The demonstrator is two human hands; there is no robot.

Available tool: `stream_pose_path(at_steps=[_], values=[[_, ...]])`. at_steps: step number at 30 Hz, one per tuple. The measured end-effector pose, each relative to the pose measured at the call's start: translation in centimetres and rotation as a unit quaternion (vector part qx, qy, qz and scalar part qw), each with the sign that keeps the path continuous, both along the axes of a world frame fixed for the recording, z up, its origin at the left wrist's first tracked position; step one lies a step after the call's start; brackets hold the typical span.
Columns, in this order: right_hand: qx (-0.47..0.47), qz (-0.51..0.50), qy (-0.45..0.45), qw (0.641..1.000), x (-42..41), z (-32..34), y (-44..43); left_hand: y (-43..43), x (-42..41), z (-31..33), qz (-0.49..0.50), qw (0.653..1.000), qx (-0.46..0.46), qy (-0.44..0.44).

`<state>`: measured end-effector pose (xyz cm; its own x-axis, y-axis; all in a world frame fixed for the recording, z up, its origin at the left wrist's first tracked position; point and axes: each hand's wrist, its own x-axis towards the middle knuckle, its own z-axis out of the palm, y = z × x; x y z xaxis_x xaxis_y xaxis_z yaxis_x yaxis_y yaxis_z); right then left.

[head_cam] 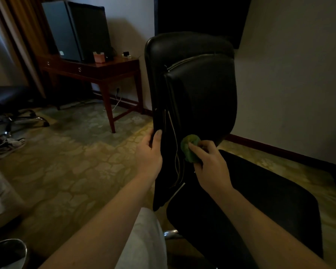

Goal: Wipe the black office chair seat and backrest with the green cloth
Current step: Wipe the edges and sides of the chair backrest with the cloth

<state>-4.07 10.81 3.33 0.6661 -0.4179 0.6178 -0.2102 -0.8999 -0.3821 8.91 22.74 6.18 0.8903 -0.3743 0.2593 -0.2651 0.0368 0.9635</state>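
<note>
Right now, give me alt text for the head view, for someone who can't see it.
The right hand presses a bunched green cloth against the lower part of the black backrest, while the left hand grips the backrest's side edge.

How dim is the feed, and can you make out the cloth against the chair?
Head view: dim room, the black office chair backrest nearly featureless, faint sheen at its top; the bunched green cloth in the right hand stands out; wide-angle bending at the edges.
</note>
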Motion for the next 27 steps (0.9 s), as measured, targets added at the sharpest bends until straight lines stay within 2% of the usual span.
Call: stream_pose_path(at_steps=[4,7,13,15,18,23,27], values=[[0.010,-0.001,0.054,0.999,-1.9,-4.2,0.3,0.1,0.0,-0.1,-0.007,1.000,-0.005,-0.001],[0.012,0.015,0.072,0.997,-3.0,-5.0,-0.2,0.1,0.0,-0.2,-0.010,1.000,-0.012,-0.001],[-0.004,-0.009,-0.024,1.000,-1.1,1.0,-1.2,0.0,-0.2,0.0,-0.003,1.000,-0.015,0.009],[-0.022,0.003,-0.029,0.999,-0.2,2.3,-0.7,0.1,-0.2,0.2,0.000,1.000,-0.010,0.009],[-0.022,0.009,-0.004,1.000,0.2,0.9,0.4,0.1,-0.1,0.1,0.002,1.000,-0.006,0.014],[0.005,0.008,0.080,0.997,-2.7,-4.8,0.6,0.0,-0.2,-0.1,0.005,1.000,0.003,0.010],[-0.017,0.014,0.078,0.997,-3.0,-3.7,-0.7,-0.1,-0.3,-0.1,-0.001,1.000,-0.015,0.009]])
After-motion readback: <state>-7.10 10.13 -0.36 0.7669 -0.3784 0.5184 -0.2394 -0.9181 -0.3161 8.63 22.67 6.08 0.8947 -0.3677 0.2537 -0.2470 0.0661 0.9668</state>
